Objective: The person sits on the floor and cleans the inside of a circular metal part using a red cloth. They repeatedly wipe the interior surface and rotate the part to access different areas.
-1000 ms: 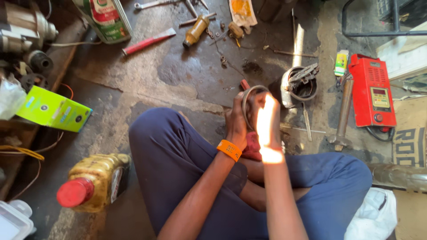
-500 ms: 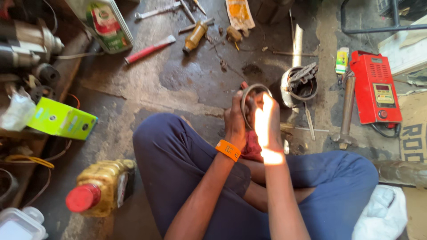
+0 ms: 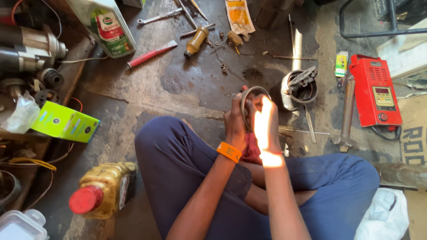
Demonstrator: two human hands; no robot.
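Note:
I sit cross-legged on a stained concrete floor in blue trousers. Both hands are raised over my lap around a round metal ring part [image 3: 254, 95]. My left hand [image 3: 235, 122], with an orange wristband, grips the ring's left side. My right hand [image 3: 263, 124], lit by a strip of sun, closes on its right side. A red rag [image 3: 251, 149] lies under my hands on my leg.
A metal cylindrical housing [image 3: 299, 89] stands just right of the ring, with a red tester box [image 3: 376, 95] and a hammer [image 3: 346, 113] beyond. A yellow oil jug with red cap [image 3: 101, 190] stands at lower left, a green carton [image 3: 66, 122] at left, tools at the top.
The view has shifted slightly, so floor items sit a little lower and to the right. My hands keep the same hold on the ring, with hardly any movement.

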